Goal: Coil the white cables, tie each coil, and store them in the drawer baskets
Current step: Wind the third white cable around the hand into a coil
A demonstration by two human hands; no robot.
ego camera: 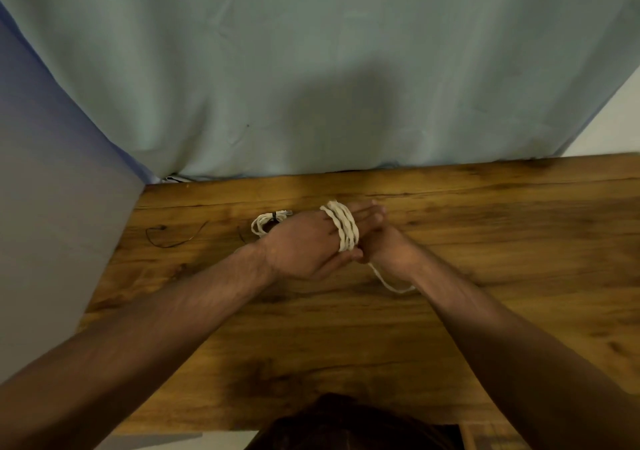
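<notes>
Head view. The left hand (304, 245) is held over the wooden table (485, 228) with its fingers straight and pointing right and slightly away. Several turns of the white cable (341, 226) are wound round them. The band of turns crosses the fingers, and its long axis runs from far-left to near-right. The left palm and thumb tip are hidden, so it cannot be told whether the thumb pins the turns.

The right hand (391, 245) meets the near edge of the band with its fingers curled in, and as far as can be seen it pinches the cable there. The contact itself is masked by the left hand. The cable's free tail comes out beneath the right wrist and curves near and rightward onto the table.

A tied coil (265, 223) lies on the table beyond the left wrist. It lies roughly left to right and its right part is covered by the hand. A thin black tie (173, 242) lies further left. A pale curtain (311, 69) hangs behind.
</notes>
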